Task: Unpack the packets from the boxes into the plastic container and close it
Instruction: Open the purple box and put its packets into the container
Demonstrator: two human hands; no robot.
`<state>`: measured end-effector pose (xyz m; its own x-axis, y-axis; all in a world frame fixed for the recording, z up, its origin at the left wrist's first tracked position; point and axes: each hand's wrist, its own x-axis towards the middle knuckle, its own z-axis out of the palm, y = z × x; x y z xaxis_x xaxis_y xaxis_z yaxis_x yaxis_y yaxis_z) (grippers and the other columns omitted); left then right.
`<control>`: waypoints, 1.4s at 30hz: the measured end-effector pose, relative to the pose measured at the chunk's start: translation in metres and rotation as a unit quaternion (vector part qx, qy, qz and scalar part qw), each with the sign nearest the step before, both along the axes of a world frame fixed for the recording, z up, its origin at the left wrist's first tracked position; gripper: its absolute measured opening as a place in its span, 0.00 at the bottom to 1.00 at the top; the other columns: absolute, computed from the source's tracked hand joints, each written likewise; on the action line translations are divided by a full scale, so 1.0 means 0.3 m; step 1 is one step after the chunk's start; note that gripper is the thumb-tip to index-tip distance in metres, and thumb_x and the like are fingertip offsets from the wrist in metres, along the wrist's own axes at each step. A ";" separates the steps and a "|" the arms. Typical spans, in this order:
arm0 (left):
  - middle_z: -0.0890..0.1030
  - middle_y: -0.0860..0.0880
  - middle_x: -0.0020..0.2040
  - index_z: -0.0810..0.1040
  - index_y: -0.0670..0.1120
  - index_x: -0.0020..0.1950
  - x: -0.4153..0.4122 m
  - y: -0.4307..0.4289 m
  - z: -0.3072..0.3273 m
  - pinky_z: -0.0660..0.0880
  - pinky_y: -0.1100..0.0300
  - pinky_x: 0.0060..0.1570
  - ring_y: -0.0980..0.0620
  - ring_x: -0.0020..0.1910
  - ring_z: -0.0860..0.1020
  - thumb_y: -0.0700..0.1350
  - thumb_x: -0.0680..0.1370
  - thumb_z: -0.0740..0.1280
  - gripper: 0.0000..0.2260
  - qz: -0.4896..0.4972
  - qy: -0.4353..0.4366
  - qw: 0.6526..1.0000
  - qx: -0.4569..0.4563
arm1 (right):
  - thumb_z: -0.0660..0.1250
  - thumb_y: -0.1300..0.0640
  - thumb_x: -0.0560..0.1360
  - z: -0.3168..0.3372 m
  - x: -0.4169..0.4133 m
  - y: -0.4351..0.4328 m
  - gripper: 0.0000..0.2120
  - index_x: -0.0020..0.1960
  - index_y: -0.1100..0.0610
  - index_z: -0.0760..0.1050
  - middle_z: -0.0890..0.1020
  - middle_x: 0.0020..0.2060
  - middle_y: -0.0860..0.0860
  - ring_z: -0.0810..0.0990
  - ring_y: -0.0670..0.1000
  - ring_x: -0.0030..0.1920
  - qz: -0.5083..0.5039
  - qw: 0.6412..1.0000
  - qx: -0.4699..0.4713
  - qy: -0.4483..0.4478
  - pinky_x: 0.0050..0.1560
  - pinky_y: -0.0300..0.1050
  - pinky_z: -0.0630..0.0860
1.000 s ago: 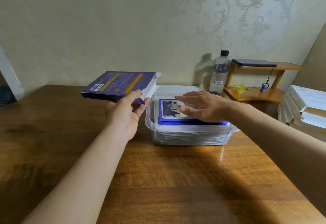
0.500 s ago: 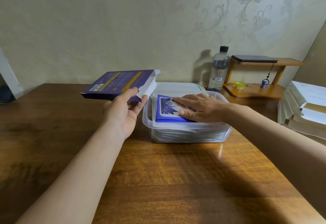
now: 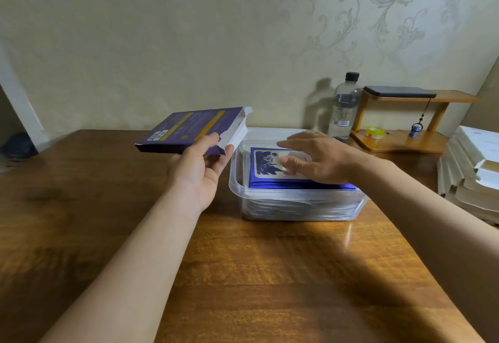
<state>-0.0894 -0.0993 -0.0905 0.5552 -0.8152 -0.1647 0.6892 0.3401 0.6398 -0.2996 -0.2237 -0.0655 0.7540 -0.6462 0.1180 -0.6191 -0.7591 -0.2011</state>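
Head view: your right hand (image 3: 321, 160), fingers loose, has lifted off the blue packet (image 3: 266, 165) in the plastic container (image 3: 297, 198); your left hand (image 3: 197, 171) grips the purple box (image 3: 189, 129), likely empty.

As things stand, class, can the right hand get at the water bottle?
Probably yes: the right hand is open and empty above the packets, and nothing stands between it and the bottle behind the container.
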 end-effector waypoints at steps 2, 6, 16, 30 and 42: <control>0.81 0.38 0.60 0.75 0.40 0.69 -0.002 0.001 0.001 0.84 0.52 0.44 0.41 0.53 0.83 0.33 0.73 0.75 0.25 -0.003 -0.002 1.000 0.001 | 0.52 0.28 0.75 0.002 0.037 0.004 0.34 0.75 0.44 0.66 0.69 0.74 0.48 0.66 0.50 0.73 0.015 1.000 -0.004 -0.006 0.74 0.52 0.63; 0.80 0.38 0.60 0.75 0.40 0.68 0.003 0.008 0.005 0.85 0.50 0.46 0.40 0.55 0.82 0.33 0.73 0.75 0.24 0.001 0.001 1.000 0.003 | 0.54 0.32 0.78 -0.025 0.111 0.014 0.30 0.76 0.42 0.65 0.70 0.73 0.48 0.67 0.51 0.72 0.037 0.999 -0.009 0.026 0.72 0.50 0.61; 0.81 0.38 0.57 0.76 0.40 0.67 -0.017 0.003 0.005 0.85 0.50 0.45 0.40 0.54 0.83 0.33 0.73 0.75 0.23 -0.013 0.002 1.000 0.012 | 0.40 0.26 0.71 -0.045 0.127 0.021 0.38 0.79 0.38 0.51 0.61 0.78 0.45 0.59 0.55 0.76 0.034 0.989 -0.015 0.143 0.74 0.60 0.56; 0.80 0.38 0.57 0.76 0.40 0.68 -0.034 0.027 0.025 0.83 0.54 0.39 0.39 0.56 0.81 0.35 0.74 0.75 0.23 -0.058 -0.019 0.998 0.011 | 0.52 0.34 0.80 -0.029 0.119 0.042 0.28 0.76 0.44 0.64 0.70 0.73 0.49 0.66 0.55 0.72 0.034 0.998 0.000 0.050 0.72 0.56 0.62; 0.80 0.48 0.33 0.79 0.43 0.42 -0.042 0.027 0.026 0.78 0.64 0.27 0.55 0.30 0.82 0.40 0.77 0.72 0.05 -0.072 -0.058 0.996 -0.005 | 0.63 0.44 0.75 0.017 0.161 0.065 0.14 0.51 0.51 0.80 0.85 0.43 0.48 0.83 0.51 0.46 -0.101 0.866 0.152 -0.465 0.54 0.57 0.80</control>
